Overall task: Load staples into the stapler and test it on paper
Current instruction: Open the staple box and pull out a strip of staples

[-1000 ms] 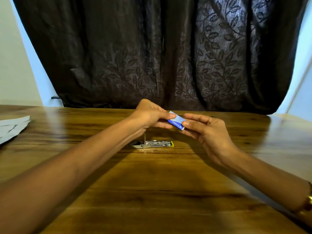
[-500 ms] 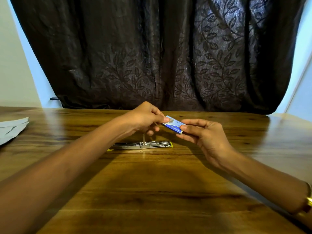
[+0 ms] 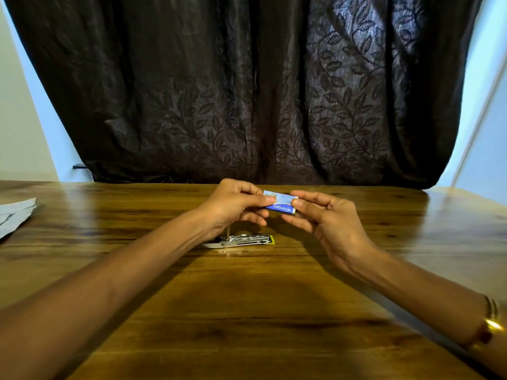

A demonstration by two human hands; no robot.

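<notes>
A small blue and white staple box is held above the table between both hands. My left hand pinches its left end with thumb and fingers. My right hand pinches its right end with thumb and forefinger. Below them the stapler lies opened out flat on the wooden table, its metal magazine showing and a yellow tip at its right end; my left forearm hides its left part. Sheets of white paper lie at the table's far left edge.
A dark leaf-patterned curtain hangs right behind the table's far edge. A gold bangle sits on my right wrist at the lower right.
Both hands have kept hold of the staple box and shifted slightly right. My left forearm now covers more of the stapler's left part than half a second ago.
</notes>
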